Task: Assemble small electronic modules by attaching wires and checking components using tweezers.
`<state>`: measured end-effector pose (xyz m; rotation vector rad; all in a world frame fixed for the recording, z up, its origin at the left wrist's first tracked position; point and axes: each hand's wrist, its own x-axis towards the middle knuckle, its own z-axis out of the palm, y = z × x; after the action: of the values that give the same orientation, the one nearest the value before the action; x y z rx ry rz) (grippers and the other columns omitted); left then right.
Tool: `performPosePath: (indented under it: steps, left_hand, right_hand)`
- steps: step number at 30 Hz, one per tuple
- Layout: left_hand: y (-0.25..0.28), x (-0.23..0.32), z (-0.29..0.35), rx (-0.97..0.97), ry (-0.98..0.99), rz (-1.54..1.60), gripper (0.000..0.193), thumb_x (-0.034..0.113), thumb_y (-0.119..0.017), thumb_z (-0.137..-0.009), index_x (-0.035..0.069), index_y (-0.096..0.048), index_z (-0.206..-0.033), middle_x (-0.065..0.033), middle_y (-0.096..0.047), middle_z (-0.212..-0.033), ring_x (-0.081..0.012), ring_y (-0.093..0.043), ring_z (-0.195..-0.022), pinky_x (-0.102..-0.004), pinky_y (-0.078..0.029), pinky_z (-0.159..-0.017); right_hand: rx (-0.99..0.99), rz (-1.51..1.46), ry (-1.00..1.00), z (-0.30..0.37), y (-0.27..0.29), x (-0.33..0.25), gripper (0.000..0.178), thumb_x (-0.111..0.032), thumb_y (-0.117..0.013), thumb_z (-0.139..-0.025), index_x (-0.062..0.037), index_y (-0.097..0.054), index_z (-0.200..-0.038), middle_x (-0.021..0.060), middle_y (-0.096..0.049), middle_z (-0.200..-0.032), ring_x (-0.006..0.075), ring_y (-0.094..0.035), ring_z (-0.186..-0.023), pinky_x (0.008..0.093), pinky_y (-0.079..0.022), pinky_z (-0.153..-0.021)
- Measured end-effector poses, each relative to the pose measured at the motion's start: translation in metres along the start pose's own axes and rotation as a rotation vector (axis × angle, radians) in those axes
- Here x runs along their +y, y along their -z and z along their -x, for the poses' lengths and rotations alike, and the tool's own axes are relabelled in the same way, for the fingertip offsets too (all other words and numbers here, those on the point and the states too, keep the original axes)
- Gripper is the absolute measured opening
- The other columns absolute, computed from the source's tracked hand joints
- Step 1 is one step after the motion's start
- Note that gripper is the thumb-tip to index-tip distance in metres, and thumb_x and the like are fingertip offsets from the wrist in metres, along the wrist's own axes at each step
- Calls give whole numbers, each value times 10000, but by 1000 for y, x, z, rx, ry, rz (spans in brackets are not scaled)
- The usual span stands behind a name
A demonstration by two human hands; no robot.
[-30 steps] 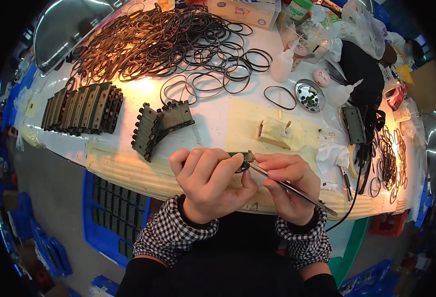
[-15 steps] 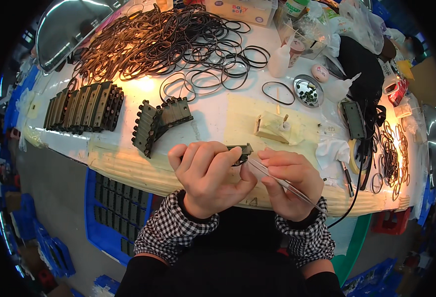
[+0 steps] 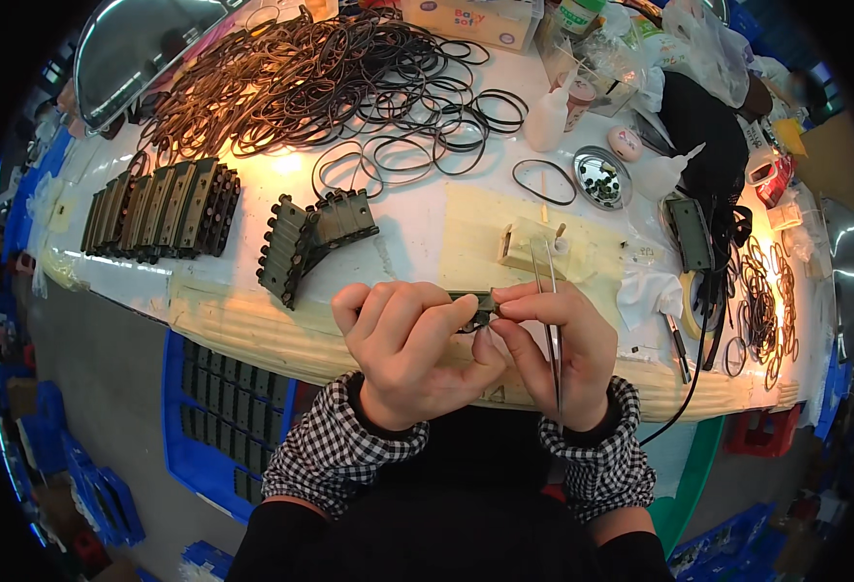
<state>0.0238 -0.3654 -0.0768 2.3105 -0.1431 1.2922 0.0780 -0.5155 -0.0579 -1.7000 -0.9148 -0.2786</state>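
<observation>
My left hand is closed around a small dark green plastic part, most of it hidden behind the fingers. Thumb and forefinger of my right hand pinch the part's right end. A pair of metal tweezers is tucked in that same hand, its two tips apart and pointing away from me. Beyond my left hand, two similar dark green strips with round knobs lie against each other. Past my right hand stands a cream-coloured block fixture with a small peg.
A row of green strips stands at the left, below a heap of black rubber rings. At the right are a round dish of small dark pieces, a squeeze bottle and a black pen. A blue crate sits below the table edge.
The tweezers have turned in my right hand, from slanting beside the part to standing nearly upright. My right fingertips have moved left onto the part's end. My left hand is nearly still.
</observation>
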Motion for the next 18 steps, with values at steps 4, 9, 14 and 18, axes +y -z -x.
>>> performPosePath:
  steps: [4,9,14,18]
  left_hand:
    - [0,-1,1,-14,-11,8,275,200,-709,-568,115,-636,-820,-3,-570,-728,-169,-503,-635,-326,-321,-727]
    - [5,-1,2,-42,-56,6,266,216,-702,-588,117,-626,-822,3,-559,-714,-169,-495,-627,-329,-318,-721]
    - [3,1,-1,-18,-31,7,262,191,-702,-578,119,-613,-814,0,-558,-720,-173,-500,-628,-332,-325,-724]
    - [4,0,1,-32,-21,29,280,166,-693,-561,109,-610,-822,-7,-560,-727,-178,-507,-634,-331,-330,-721]
  right_hand:
    - [-28,-25,-36,1,1,0,221,65,-712,-749,-43,-624,-920,118,-680,-904,216,-650,-731,283,-516,-624]
    - [-83,-79,-54,4,5,3,218,65,-711,-744,-53,-619,-902,104,-674,-890,220,-647,-735,286,-512,-621]
    - [-65,-45,-23,1,4,0,219,59,-713,-745,-58,-619,-905,101,-670,-896,225,-644,-732,290,-513,-622]
    - [-72,-20,-17,-1,5,-2,222,56,-716,-746,-59,-621,-910,100,-667,-897,229,-644,-736,293,-515,-622]
